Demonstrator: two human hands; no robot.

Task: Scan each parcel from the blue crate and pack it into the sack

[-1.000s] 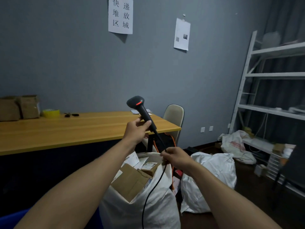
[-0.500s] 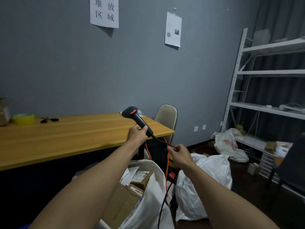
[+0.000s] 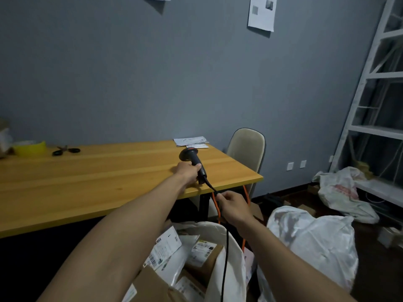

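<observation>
Our left grip (image 3: 188,171) was clamped on the scanner (image 3: 192,155) over the desk (image 3: 87,171); our right grip (image 3: 231,206), just below the desk edge, pinched its cable (image 3: 226,247).

Tape (image 3: 29,147) and scissors (image 3: 66,150) lie on the worktop (image 3: 98,175), at its left end. A chair (image 3: 246,147) stands behind its right corner, and the sack (image 3: 236,258) is in front of it.

A dull blue-grey wall (image 3: 152,73) fills the view from 9 to 2 o'clock, with a paper sheet (image 3: 261,13) stuck up at 1 o'clock. A wooden counter (image 3: 87,177) runs along the wall from 9 o'clock toward the centre. A beige chair (image 3: 246,147) stands at the counter's right end. White shelving (image 3: 375,131) rises at 3 o'clock above a dark floor (image 3: 368,269). The light is dim.
</observation>
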